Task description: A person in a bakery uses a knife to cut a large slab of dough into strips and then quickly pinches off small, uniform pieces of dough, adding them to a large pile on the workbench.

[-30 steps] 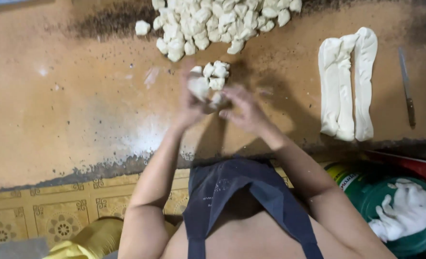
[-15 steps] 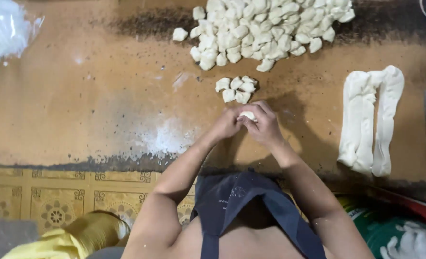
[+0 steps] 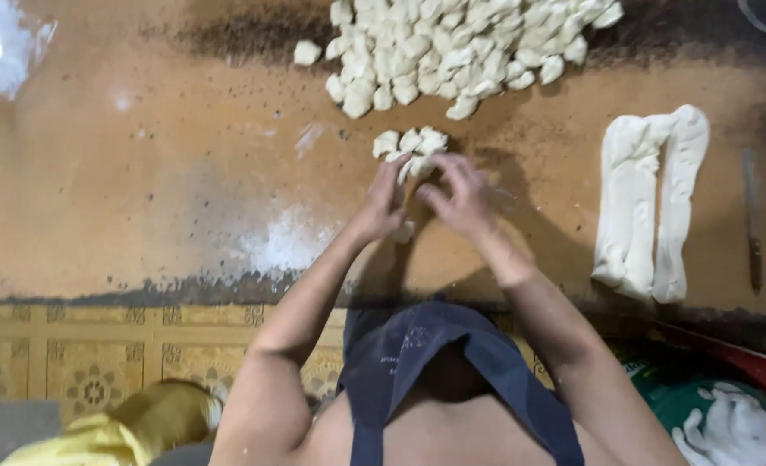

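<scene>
Centrally, left hand (image 3: 383,203) and right hand (image 3: 456,197) close together over brown table (image 3: 141,173), fingers curled around a dough bit (image 3: 403,231) at the left palm; firmness of grip unclear. Just beyond fingertips, small clump (image 3: 409,142) of cut pieces; farther back, big pile (image 3: 461,47). Open tabletop to the left, floured patch (image 3: 284,242) near front edge. Right: folded dough strips (image 3: 650,203), knife (image 3: 752,220) beside. Lower right, green tub (image 3: 728,423) holding white dough.
</scene>
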